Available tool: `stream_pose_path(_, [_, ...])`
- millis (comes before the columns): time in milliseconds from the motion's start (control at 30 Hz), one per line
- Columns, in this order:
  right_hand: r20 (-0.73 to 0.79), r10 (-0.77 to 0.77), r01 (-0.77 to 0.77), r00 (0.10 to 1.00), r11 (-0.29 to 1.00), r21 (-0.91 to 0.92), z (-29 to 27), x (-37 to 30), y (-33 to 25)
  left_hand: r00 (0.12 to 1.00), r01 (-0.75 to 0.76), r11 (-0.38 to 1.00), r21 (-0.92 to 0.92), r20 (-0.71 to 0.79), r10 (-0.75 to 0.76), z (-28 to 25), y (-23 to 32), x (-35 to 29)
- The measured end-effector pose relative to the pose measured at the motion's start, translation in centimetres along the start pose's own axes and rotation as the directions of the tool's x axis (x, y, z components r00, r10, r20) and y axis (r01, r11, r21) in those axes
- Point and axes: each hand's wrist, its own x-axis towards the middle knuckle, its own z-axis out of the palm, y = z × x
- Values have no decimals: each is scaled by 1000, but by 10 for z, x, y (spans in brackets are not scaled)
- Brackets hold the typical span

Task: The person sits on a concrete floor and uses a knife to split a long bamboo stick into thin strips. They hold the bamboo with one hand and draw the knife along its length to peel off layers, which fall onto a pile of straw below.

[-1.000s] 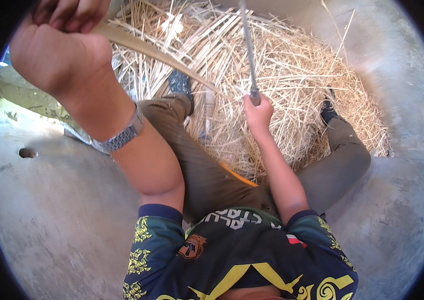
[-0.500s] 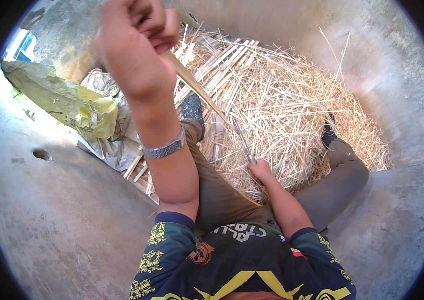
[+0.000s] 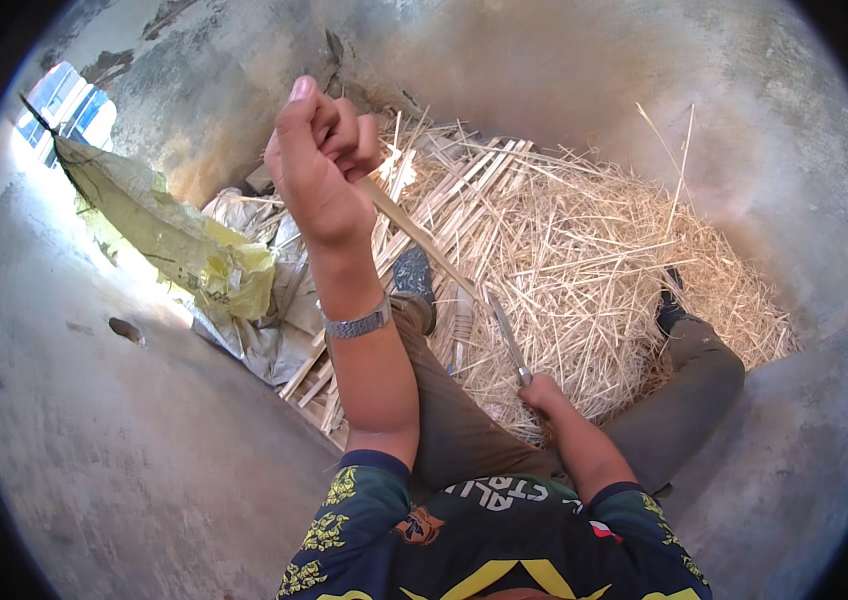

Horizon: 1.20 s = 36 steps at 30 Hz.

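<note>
- The left hand [image 3: 326, 165] is up high, with its fingers curled. Its grip is pinching one end of a flat tan bamboo strip [image 3: 414, 235].
- The bamboo strip slants down from the left hand to the right, in front of the person, above the straw-like pile.
- The right hand [image 3: 541, 392] is low, near the lap. Its grip is wrapped around the handle of a long thin knife [image 3: 507, 335]. The fist hides most of the handle.
- The knife blade points up and a bit to the left. Its tip is right by the low end of the bamboo strip. I cannot tell if the two touch.
- A silver watch [image 3: 359, 322] is on the left wrist.
- A big heap of thin, curly shavings [image 3: 594, 280] lies on the floor between the legs and past them.
- Longer flat sticks [image 3: 479, 190] lie on the far left part of the heap.
- The person's brown pants [image 3: 699, 375] show, with the legs spread wide. A dark shoe [image 3: 413, 275] is on the left foot, beside the heap.
- A torn yellow sack [image 3: 159, 235] is at the left, next to a crumpled gray sheet [image 3: 259, 345].
- A gray wall [image 3: 484, 50] stands behind the heap.
</note>
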Motion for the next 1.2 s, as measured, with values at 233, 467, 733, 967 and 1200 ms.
stream_pose_path(233, [-69, -23, 28, 997, 997, 75, 4, -1, -2, 999, 0, 1000, 1, -37, 0, -6, 0, 3])
stream_pose_path(467, [135, 46, -114, 990, 819, 562, 4, 11, 5, 989, -56, 998, -12, 135, 57, -6, 1, -6])
stream_pose_path(733, [-168, 117, 46, 979, 676, 736, -24, -16, -41, 976, 21, 998, 59, 216, -33, 16, -13, -17])
stream_pose_path(967, [-306, -130, 332, 943, 372, 867, -94, -99, -153, 999, -11, 997, 75, 35, 8, -3, -25, -12])
stream_pose_path(1200, [-420, 57, 298, 906, 620, 726, -54, -64, -85, 999, 3, 999, -45, 48, -1, -1, 0, -11])
